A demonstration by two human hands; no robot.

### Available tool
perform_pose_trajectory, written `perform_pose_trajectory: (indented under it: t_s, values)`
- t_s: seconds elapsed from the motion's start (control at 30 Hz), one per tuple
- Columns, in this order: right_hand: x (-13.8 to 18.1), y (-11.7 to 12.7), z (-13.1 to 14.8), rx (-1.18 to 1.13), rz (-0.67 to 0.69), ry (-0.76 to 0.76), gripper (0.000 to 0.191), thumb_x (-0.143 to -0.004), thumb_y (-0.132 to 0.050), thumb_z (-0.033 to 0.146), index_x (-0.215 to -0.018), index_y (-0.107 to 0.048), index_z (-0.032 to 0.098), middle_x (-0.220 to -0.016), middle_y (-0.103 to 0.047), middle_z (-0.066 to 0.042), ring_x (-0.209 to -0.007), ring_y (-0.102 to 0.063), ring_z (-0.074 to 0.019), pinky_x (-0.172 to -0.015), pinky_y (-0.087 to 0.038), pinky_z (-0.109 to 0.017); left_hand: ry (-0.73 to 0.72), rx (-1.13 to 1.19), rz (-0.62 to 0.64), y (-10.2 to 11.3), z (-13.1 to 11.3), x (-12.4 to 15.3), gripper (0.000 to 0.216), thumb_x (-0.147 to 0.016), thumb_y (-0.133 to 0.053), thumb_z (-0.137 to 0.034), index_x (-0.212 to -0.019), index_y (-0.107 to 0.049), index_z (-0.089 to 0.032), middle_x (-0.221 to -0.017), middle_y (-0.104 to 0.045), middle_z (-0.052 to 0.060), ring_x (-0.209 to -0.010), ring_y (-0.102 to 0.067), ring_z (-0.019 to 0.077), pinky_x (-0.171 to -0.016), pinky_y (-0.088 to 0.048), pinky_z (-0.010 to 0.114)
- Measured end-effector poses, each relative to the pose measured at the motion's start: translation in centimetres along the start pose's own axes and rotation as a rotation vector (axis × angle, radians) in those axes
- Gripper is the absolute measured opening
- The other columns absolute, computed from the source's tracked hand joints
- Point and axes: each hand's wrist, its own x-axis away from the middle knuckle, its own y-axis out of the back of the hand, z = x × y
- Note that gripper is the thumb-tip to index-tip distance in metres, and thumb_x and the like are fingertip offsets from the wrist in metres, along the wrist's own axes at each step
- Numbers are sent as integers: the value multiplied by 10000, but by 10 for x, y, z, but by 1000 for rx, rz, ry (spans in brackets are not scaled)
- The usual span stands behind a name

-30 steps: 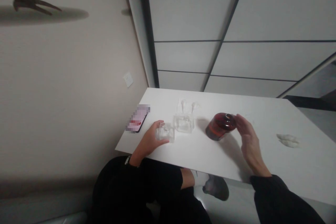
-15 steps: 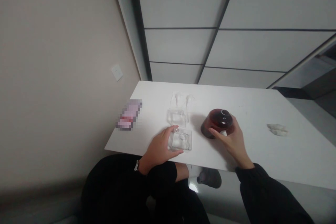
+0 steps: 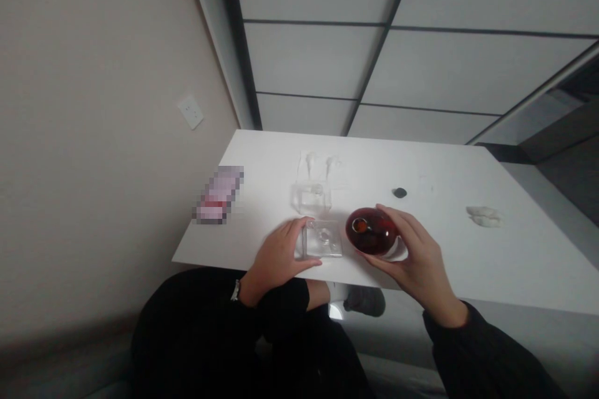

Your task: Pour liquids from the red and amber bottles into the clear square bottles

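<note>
The left hand (image 3: 281, 255) rests on the table (image 3: 444, 249) at its near edge, fingers and thumb closed around the left side of a clear square glass bottle (image 3: 322, 240) that stands on the surface. The right hand (image 3: 416, 255) is cupped around the right side of a round dark-red bottle (image 3: 372, 234), tilted so that its open neck faces the clear bottle; its left edge lies just beside the clear bottle. Both bottles sit close to the near edge, left of its middle. A second clear bottle (image 3: 312, 197) stands just behind the first, and a small dark cap (image 3: 399, 192) lies behind the red bottle, apart from it. A blurred flat item (image 3: 218, 194) lies near the left edge. A crumpled white piece (image 3: 483, 216) lies well to the right. The surface between the cap and the white piece is bare, as is the far right corner. Both forearms, in dark sleeves, come in over the near edge, the wrists roughly level with the surface.
</note>
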Motion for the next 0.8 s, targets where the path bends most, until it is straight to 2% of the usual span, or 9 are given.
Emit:
perform_pose_trajectory:
  t_s: [0.13,0.37,0.53,0.67,0.8]
  values:
    - [0,2,4,118,33,82,670,-1027,-707,490,-1607,-500,227,-1322,-718,-182,-1147,-734,-331,-848,-688,-463,5,-26,12,0,-2,0,785,-822,-945,-363,-1491,-553,-241,-1454,-698,155,-1354,-680,386,-1163,-553,599]
    - [-6,1,9,227,22,153,681,-1027,-716,361,-1640,-461,205,-1294,-719,-179,-1126,-711,-327,-846,-679,-447,-11,-33,8,1,-2,-1,797,-813,-956,-380,-1493,-559,-256,-1464,-699,146,-1368,-682,380,-1169,-559,596]
    - [-7,-2,6,225,24,179,773,-994,-754,273,-1685,-409,226,-1286,-717,-177,-1109,-697,-344,-891,-673,-517,-6,-58,6,-1,-1,-2,803,-809,-960,-364,-1492,-553,-252,-1474,-694,154,-1375,-678,387,-1174,-552,607]
    - [-5,-3,4,233,20,181,849,-966,-777,213,-1711,-372,255,-1304,-719,-167,-1135,-704,-350,-1013,-640,-606,-11,-66,5,-1,-1,-3,788,-813,-957,-366,-1480,-555,-248,-1454,-705,148,-1361,-687,385,-1156,-563,604]
    - [-6,-3,4,256,14,196,873,-951,-781,166,-1716,-367,243,-1308,-724,-182,-1151,-710,-354,-1044,-623,-628,-17,-70,15,0,-2,-4,790,-820,-955,-375,-1482,-546,-239,-1465,-698,154,-1376,-679,386,-1172,-552,598]
